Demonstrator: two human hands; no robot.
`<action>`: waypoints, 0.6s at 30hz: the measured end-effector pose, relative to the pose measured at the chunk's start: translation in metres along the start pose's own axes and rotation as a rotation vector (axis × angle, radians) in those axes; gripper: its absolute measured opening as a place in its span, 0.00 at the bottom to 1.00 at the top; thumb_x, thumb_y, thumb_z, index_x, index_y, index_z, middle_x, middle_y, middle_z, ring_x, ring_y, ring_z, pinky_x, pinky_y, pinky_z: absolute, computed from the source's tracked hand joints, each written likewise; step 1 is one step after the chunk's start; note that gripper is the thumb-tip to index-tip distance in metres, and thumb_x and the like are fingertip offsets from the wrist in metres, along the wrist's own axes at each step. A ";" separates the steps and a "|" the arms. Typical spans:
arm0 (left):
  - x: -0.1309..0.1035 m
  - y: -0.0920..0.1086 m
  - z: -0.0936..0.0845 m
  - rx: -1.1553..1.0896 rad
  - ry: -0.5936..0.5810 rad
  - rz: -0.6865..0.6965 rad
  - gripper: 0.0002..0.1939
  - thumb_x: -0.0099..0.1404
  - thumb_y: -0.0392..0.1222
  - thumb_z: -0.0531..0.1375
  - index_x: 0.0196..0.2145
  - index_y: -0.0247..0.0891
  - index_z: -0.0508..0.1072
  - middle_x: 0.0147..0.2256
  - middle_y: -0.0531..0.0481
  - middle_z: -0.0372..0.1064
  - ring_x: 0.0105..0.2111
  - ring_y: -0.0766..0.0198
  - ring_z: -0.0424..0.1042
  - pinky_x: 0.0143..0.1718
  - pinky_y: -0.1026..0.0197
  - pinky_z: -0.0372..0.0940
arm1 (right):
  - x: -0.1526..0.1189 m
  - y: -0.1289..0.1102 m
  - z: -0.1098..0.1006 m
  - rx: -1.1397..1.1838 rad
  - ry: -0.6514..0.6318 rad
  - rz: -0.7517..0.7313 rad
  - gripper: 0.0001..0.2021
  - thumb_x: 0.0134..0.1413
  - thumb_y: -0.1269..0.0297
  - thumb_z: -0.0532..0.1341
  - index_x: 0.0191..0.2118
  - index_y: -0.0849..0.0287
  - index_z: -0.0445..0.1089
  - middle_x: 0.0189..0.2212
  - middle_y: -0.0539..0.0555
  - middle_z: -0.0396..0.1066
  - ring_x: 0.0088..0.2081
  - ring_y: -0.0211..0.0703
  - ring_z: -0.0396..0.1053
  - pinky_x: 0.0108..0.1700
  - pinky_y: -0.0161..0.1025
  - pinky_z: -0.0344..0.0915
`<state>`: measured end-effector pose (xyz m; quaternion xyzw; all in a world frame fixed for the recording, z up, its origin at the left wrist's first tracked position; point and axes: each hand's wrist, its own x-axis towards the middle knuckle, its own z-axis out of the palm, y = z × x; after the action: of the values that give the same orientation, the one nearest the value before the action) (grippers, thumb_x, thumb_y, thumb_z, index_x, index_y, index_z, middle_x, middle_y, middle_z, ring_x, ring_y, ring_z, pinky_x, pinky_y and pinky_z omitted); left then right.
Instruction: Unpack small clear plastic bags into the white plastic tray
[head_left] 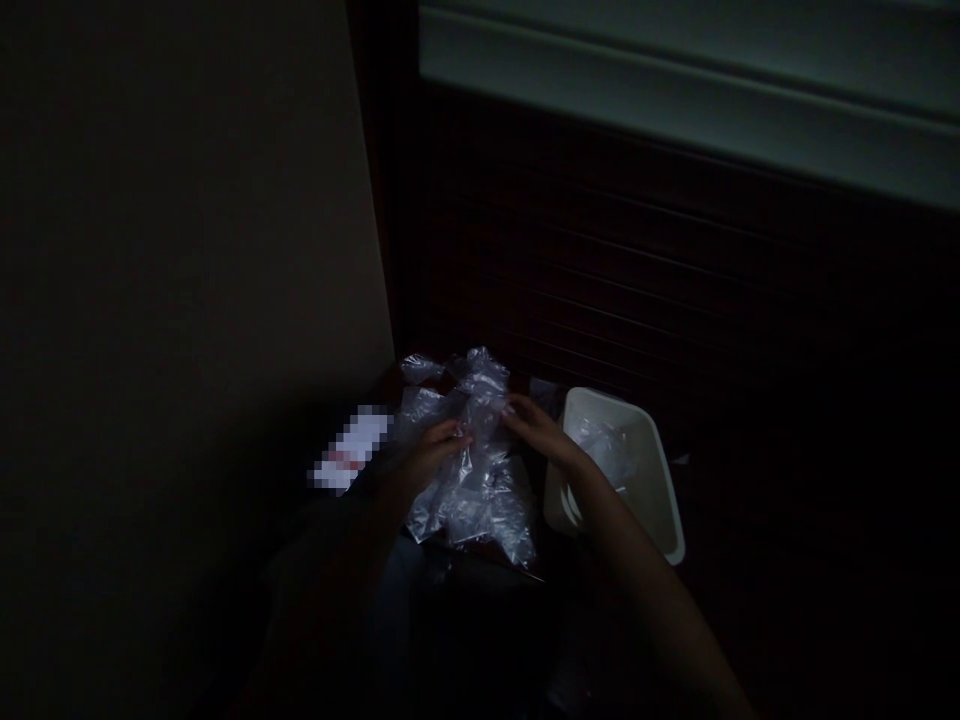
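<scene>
Some clear plastic [471, 512] is pinched by the right hand's grip [532, 422], mid-frame in the head view. It is touched by the left hand [435, 447]; whether that grip is closed cannot be told. Crumpled plastic is spread between and below both.

The left forearm [379, 530] and bare right forearm [637, 555] are stretched forward, and the left hand [435, 447] and right hand [541, 428] are held near each other, fingers [445, 430] turned inward.

The right forearm [619, 525] hides part of the white bin [656, 485], while the bright rectangle [352, 450] is pixelated beyond reading.
</scene>
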<state>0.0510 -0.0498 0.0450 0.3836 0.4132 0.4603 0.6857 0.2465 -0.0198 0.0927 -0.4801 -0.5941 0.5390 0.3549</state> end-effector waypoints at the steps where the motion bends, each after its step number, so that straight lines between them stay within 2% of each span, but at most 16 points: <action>1: 0.001 -0.001 0.001 -0.030 0.046 0.030 0.14 0.48 0.42 0.66 0.32 0.35 0.71 0.29 0.51 0.69 0.28 0.66 0.68 0.29 0.65 0.59 | 0.000 0.001 0.000 0.019 0.007 0.023 0.27 0.43 0.50 0.63 0.49 0.55 0.62 0.44 0.54 0.66 0.43 0.41 0.66 0.44 0.40 0.64; 4: 0.002 -0.006 0.005 -0.097 0.149 0.122 0.14 0.49 0.41 0.65 0.33 0.36 0.70 0.30 0.52 0.68 0.30 0.67 0.67 0.30 0.66 0.59 | 0.001 0.006 -0.001 0.028 -0.004 0.085 0.34 0.42 0.51 0.64 0.55 0.54 0.55 0.46 0.56 0.65 0.46 0.43 0.66 0.47 0.43 0.64; 8: 0.001 -0.011 0.014 -0.150 0.123 0.145 0.13 0.50 0.40 0.64 0.34 0.36 0.70 0.32 0.51 0.69 0.32 0.65 0.68 0.33 0.64 0.60 | 0.001 0.012 -0.001 0.008 -0.111 0.111 0.39 0.38 0.52 0.67 0.57 0.56 0.54 0.50 0.59 0.63 0.48 0.45 0.65 0.48 0.44 0.63; 10: -0.001 -0.013 0.018 -0.164 0.077 0.136 0.12 0.52 0.40 0.63 0.36 0.37 0.70 0.34 0.49 0.70 0.33 0.64 0.68 0.34 0.63 0.60 | 0.000 0.011 -0.001 -0.005 -0.178 0.081 0.36 0.38 0.52 0.67 0.55 0.57 0.57 0.48 0.58 0.65 0.47 0.45 0.65 0.47 0.42 0.64; 12: -0.001 -0.014 0.019 -0.170 0.065 0.129 0.12 0.52 0.40 0.64 0.35 0.37 0.70 0.33 0.50 0.70 0.33 0.64 0.68 0.33 0.63 0.59 | 0.000 0.007 -0.001 -0.041 -0.221 0.039 0.29 0.40 0.51 0.65 0.49 0.59 0.64 0.43 0.56 0.68 0.43 0.43 0.67 0.44 0.41 0.64; 15: 0.000 -0.015 0.019 -0.149 0.102 0.124 0.13 0.49 0.40 0.65 0.34 0.37 0.70 0.32 0.51 0.69 0.31 0.66 0.68 0.32 0.64 0.59 | 0.000 0.002 -0.001 -0.088 -0.218 0.018 0.21 0.40 0.51 0.65 0.37 0.62 0.70 0.33 0.54 0.70 0.34 0.40 0.68 0.38 0.38 0.64; 18: 0.001 -0.015 0.019 -0.115 0.111 0.118 0.13 0.49 0.40 0.65 0.34 0.37 0.70 0.32 0.50 0.70 0.31 0.65 0.68 0.32 0.64 0.59 | 0.000 0.001 -0.001 -0.092 -0.196 0.039 0.18 0.38 0.52 0.65 0.32 0.63 0.70 0.28 0.52 0.69 0.29 0.36 0.66 0.33 0.35 0.63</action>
<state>0.0737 -0.0563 0.0382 0.3410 0.4002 0.5434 0.6544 0.2475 -0.0193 0.0919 -0.4525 -0.6406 0.5622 0.2623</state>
